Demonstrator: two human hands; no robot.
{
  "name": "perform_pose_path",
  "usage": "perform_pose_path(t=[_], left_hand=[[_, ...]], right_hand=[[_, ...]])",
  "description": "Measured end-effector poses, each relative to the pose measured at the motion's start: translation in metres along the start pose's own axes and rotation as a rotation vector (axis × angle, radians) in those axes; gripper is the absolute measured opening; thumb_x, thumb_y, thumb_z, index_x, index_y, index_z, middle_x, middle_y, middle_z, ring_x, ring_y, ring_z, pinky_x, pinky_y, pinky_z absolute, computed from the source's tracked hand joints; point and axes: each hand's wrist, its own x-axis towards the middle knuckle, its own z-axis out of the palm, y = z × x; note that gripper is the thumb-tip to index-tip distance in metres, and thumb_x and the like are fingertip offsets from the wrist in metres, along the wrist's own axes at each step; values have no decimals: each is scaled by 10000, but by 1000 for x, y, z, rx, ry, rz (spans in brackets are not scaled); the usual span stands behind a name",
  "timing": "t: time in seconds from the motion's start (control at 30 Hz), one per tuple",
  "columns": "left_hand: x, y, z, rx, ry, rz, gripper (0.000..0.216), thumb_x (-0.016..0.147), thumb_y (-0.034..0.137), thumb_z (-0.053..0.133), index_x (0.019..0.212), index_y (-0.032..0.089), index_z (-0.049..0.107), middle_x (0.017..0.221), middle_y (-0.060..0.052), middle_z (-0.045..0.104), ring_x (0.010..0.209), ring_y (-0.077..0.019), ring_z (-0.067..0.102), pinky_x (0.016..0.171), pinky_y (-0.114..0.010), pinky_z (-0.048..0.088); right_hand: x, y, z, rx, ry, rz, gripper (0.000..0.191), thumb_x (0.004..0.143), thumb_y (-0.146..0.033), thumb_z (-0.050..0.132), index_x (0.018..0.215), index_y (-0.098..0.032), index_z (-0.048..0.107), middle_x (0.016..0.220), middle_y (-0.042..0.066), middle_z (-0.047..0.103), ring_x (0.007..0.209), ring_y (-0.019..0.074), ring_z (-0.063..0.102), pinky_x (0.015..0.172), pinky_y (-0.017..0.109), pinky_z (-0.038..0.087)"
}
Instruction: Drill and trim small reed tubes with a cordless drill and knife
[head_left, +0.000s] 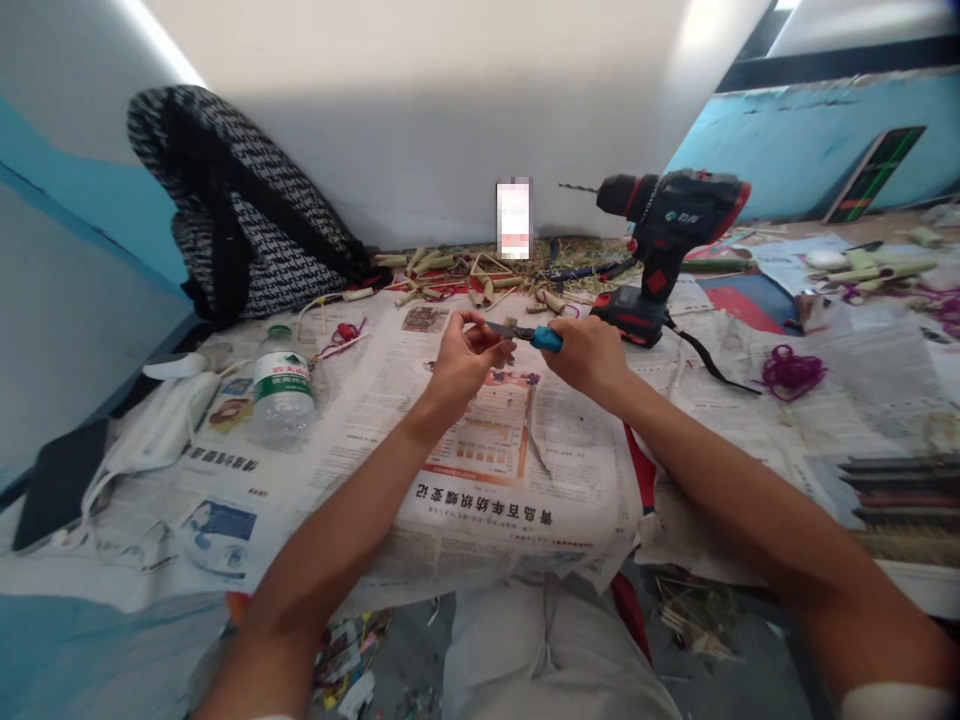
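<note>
My right hand [589, 355] is closed around the blue handle of a utility knife [546, 339]. Its dark blade points left, toward my left hand [471, 355]. The fingers of that hand are pinched on a small tan piece [510, 324], which looks like bamboo and is partly hidden by the fingers and blade. Blade and piece appear to meet, though contact is hard to make out. Both hands are above a newspaper [480, 500] spread over the table.
A cordless drill [660, 250] stands upright behind my right hand. Cut bamboo pieces [427, 262] and shavings lie along the back, near a lit phone [514, 218]. At left are a water bottle [282, 385], a face mask [161, 420] and a patterned bag [262, 220]. Purple string [793, 373] lies right.
</note>
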Motion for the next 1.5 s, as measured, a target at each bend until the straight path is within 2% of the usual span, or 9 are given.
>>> perform_pose_path(t=[0.23, 0.53, 0.7, 0.83, 0.9, 1.0, 1.2, 1.33, 1.5], left_hand=[[0, -1, 6, -150, 5, -133, 737, 594, 283, 1029, 1011, 241, 424, 933, 35, 703, 844, -132, 737, 816, -295, 565], [0, 0, 4, -156, 12, -96, 736, 578, 251, 1041, 984, 234, 428, 862, 59, 701, 772, -113, 711, 742, -267, 555], [9, 0, 15, -292, 28, -204, 747, 597, 210, 1047, 966, 241, 399, 910, -22, 774, 843, -153, 766, 805, -291, 584], [4, -2, 14, -314, -16, -246, 754, 586, 145, 1048, 999, 236, 424, 916, -24, 785, 837, -162, 780, 840, -318, 608], [0, -2, 10, -324, -41, -233, 751, 595, 151, 1046, 1013, 238, 428, 939, -27, 794, 865, -175, 793, 874, -340, 620], [0, 1, 6, -326, 9, -148, 707, 671, 213, 1022, 1018, 248, 408, 991, -46, 812, 915, -186, 805, 958, -377, 622], [5, 2, 6, -255, 93, -35, 755, 663, 312, 1033, 1049, 257, 386, 987, -32, 804, 915, -182, 801, 1027, -407, 602], [3, -1, 7, -198, 79, 5, 838, 584, 384, 1065, 1066, 257, 392, 961, -16, 791, 900, -185, 794, 1006, -405, 592], [1, 1, 7, -158, 53, 2, 849, 576, 455, 1058, 1064, 259, 391, 993, -34, 804, 889, -184, 783, 948, -386, 594]], right_hand=[[3, 9, -6, -55, 60, 34, 263, 885, -216, 579, 1010, -203, 810, 918, 148, 801, 787, 262, 701, 664, 335, 315], [3, 10, -8, -104, 33, 20, 257, 893, -223, 593, 1024, -194, 812, 926, 133, 798, 803, 248, 697, 675, 314, 316], [11, 12, -20, -142, 85, 68, 278, 944, -242, 576, 1065, -194, 821, 943, 142, 799, 813, 256, 680, 696, 334, 307], [20, 39, -36, -110, 147, 248, 304, 987, -268, 551, 1079, -159, 819, 965, 171, 785, 795, 232, 634, 705, 352, 298], [19, 52, -41, -131, 268, 327, 339, 1010, -289, 524, 1092, -126, 810, 985, 188, 773, 795, 217, 615, 698, 352, 290], [12, 49, -39, -112, 216, 239, 269, 954, -328, 606, 996, -162, 813, 918, 140, 771, 800, 229, 620, 681, 334, 286], [0, 6, -17, 5, 82, 26, 279, 932, -344, 579, 956, -210, 822, 889, 94, 779, 752, 231, 630, 649, 318, 304], [1, 6, -11, 19, 40, -21, 308, 931, -353, 554, 955, -217, 829, 883, 104, 786, 739, 245, 646, 640, 332, 310], [1, 11, -8, 17, 18, -22, 291, 928, -341, 563, 925, -218, 826, 885, 112, 793, 761, 253, 673, 644, 335, 323]])
